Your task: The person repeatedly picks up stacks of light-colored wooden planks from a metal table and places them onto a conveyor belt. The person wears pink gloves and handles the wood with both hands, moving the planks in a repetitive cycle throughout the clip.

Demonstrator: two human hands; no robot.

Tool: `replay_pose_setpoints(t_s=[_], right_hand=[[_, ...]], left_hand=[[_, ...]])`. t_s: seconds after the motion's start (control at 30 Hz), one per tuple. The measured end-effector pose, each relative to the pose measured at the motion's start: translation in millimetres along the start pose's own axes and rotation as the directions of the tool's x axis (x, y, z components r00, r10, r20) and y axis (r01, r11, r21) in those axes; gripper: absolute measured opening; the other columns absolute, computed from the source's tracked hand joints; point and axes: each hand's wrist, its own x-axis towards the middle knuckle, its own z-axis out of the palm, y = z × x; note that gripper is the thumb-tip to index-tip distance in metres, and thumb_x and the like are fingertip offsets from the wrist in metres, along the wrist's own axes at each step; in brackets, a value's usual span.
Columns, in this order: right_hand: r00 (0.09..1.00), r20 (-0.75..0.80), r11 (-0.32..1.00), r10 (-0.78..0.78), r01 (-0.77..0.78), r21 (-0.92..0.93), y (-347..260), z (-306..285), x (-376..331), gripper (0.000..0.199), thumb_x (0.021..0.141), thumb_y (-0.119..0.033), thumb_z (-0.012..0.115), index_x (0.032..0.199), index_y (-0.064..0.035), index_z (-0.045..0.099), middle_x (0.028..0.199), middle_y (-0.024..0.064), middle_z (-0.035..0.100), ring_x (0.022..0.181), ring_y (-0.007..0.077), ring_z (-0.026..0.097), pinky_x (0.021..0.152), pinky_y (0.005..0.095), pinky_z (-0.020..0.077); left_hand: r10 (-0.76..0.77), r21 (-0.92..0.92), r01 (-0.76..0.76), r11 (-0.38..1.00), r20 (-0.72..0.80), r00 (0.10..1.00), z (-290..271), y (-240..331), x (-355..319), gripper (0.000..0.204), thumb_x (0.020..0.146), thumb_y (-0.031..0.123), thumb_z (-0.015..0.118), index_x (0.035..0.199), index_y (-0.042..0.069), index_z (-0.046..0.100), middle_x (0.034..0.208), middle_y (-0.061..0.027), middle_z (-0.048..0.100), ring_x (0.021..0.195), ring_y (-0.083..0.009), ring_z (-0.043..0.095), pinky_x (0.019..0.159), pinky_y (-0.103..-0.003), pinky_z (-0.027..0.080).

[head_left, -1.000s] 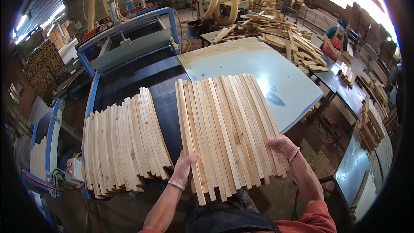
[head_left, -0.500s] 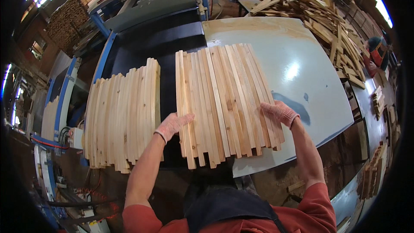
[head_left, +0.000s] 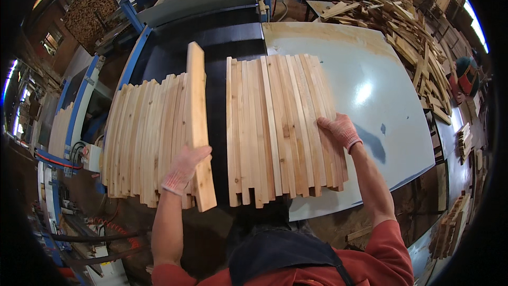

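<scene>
A single wooden strip [head_left: 198, 111] is in my left hand [head_left: 186, 168], gripped near its near end, with its broad face showing. It stands at the right edge of a row of pale wooden strips [head_left: 143, 140] lying side by side on the black belt. My right hand [head_left: 343, 130], gloved like the left, presses against the right side of a second bundle of strips [head_left: 278, 132], its thumb on top and its fingers hidden at the side. That bundle lies across the belt and the pale sheet. A dark gap separates the two groups.
The black conveyor belt [head_left: 222, 47] runs under a blue machine frame [head_left: 132, 17]. A pale glossy sheet [head_left: 391, 116] lies to the right. Beyond it are a heap of scrap wood [head_left: 410, 47] and another person [head_left: 465, 77]. A control box [head_left: 92, 158] with cables sits at the left.
My left hand has left the right-hand bundle's left edge and moved left with one strip, now beside the left row. My right hand has stayed at the bundle's right side.
</scene>
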Motion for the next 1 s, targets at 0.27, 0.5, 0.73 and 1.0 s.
replay_pose_setpoints(t_s=[0.27, 0.5, 0.73, 1.0], right_hand=[[0.979, 0.067, 0.981, -0.194, 0.194, 0.019, -36, 59, -5, 0.075, 0.081, -0.061, 0.081, 0.125, -0.0005, 0.074, 0.112, 0.0188, 0.080, 0.107, 0.0316, 0.076, 0.099, 0.0420, 0.0578], [0.979, 0.138, 0.988, -0.150, 0.155, -0.022, -61, 64, -5, 0.096, 0.076, -0.061, 0.084, 0.147, -0.0030, 0.058, 0.128, 0.0217, 0.073, 0.120, 0.0356, 0.071, 0.107, 0.0427, 0.0544], [0.983, -0.036, 0.944, -0.177, 0.160, -0.289, -124, 77, -43, 0.111, 0.074, -0.050, 0.086, 0.164, -0.0088, 0.036, 0.152, 0.0262, 0.049, 0.140, 0.0422, 0.055, 0.112, 0.0500, 0.0526], [0.994, -0.057, 0.963, -0.091, 0.074, -0.260, -122, 74, -19, 0.111, 0.075, -0.046, 0.085, 0.168, -0.0159, 0.032, 0.150, 0.0267, 0.052, 0.136, 0.0436, 0.059, 0.109, 0.0499, 0.0543]], left_hand=[[-0.009, -0.106, -0.018, 0.994, -0.253, 0.967, -57, -16, -33, 0.045, 0.093, 0.034, 0.080, 0.117, -0.003, 0.072, 0.101, -0.0071, 0.074, 0.092, -0.0170, 0.070, 0.084, -0.034, 0.056], [0.139, 0.248, -0.046, 0.968, -0.371, 0.918, -97, -16, -33, 0.078, 0.098, 0.038, 0.073, 0.156, -0.007, 0.046, 0.135, -0.0195, 0.068, 0.116, -0.0255, 0.068, 0.100, -0.038, 0.054], [0.339, 0.890, 0.174, 0.422, -0.333, 0.880, -83, -55, -34, 0.096, 0.096, 0.064, 0.064, 0.159, -0.006, 0.045, 0.150, -0.0312, 0.059, 0.141, -0.0443, 0.056, 0.120, -0.050, 0.043], [0.402, 0.895, -0.322, 0.309, 0.184, 0.897, 105, 5, -7, 0.093, 0.097, 0.062, 0.062, 0.162, -0.001, 0.042, 0.171, -0.0246, 0.037, 0.160, -0.0404, 0.031, 0.133, -0.051, 0.018]])
